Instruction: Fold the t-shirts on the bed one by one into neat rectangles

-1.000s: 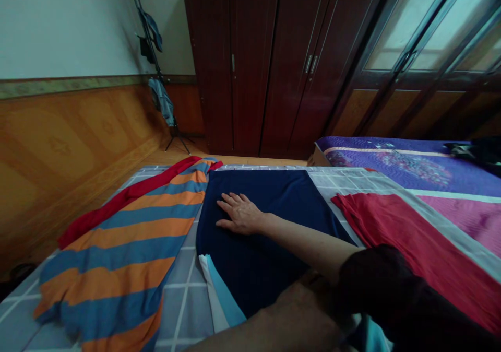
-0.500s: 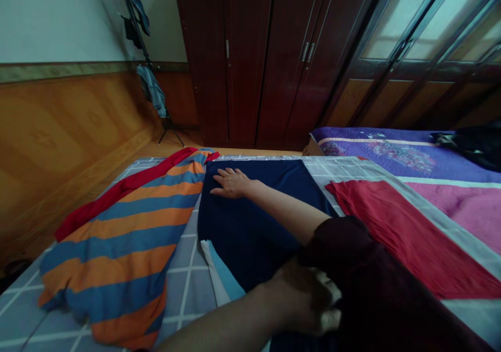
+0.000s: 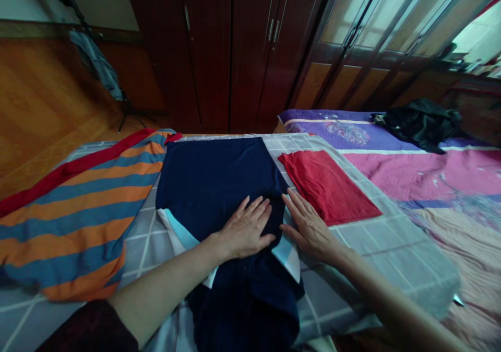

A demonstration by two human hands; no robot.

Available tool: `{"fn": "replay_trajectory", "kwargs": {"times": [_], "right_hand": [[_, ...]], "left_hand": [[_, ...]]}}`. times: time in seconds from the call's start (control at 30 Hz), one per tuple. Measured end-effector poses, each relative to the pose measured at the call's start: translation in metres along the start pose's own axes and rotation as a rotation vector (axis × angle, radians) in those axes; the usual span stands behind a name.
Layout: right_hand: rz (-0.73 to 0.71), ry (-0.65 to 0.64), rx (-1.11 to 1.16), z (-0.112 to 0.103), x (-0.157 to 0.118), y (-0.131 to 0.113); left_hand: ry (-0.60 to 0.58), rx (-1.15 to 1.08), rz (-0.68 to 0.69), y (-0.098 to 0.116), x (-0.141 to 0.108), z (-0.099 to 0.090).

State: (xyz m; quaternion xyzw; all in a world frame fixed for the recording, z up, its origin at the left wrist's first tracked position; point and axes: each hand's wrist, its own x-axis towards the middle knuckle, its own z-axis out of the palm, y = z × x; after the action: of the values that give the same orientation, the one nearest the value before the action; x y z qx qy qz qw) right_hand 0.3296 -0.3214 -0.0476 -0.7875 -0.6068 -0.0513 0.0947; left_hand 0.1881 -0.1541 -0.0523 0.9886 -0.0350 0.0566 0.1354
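Note:
A dark navy garment (image 3: 211, 174) with light blue and white panels lies on the grey checked cloth. My left hand (image 3: 248, 227) rests flat on its middle, palm down, fingers somewhat apart. Beside it, my right hand (image 3: 307, 229) lies palm down at the garment's right edge, by the light blue and white panel, fingers spread. Neither hand grasps anything. The garment's lower part is bunched below my hands. To the left lies an orange and blue striped garment (image 3: 97, 200) with a red edge. A folded red cloth (image 3: 332, 187) lies to the right.
The grey checked cloth (image 3: 395, 253) covers the surface under the garments. Behind stand dark red wardrobes (image 3: 250, 54). At the right is a purple and pink bedspread (image 3: 395, 164) with a black garment (image 3: 422, 125) on it. A stand with hanging clothes (image 3: 97, 62) is at the back left.
The view has turned right. My hands, crossed over before, now lie side by side on the navy garment; my right hand has left its upper left part. The lower panels are more spread out.

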Motion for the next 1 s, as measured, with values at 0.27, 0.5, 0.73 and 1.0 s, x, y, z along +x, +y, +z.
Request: {"fn": "replay_trajectory", "kwargs": {"times": [0.27, 0.5, 0.73, 1.0], "right_hand": [[0.024, -0.014, -0.061, -0.014, 0.014, -0.014], [-0.301, -0.059, 0.273, -0.044, -0.048, -0.057], [-0.175, 0.170, 0.325, -0.022, -0.093, -0.094], [0.122, 0.144, 0.668, -0.015, -0.099, -0.107]], "left_hand": [[-0.057, 0.125, -0.167, -0.001, -0.012, -0.025], [-0.026, 0.038, -0.089, 0.021, -0.100, -0.078], [-0.033, 0.028, -0.102, 0.086, -0.168, -0.031], [0.245, 0.076, 0.020, 0.094, -0.186, -0.003]]}}
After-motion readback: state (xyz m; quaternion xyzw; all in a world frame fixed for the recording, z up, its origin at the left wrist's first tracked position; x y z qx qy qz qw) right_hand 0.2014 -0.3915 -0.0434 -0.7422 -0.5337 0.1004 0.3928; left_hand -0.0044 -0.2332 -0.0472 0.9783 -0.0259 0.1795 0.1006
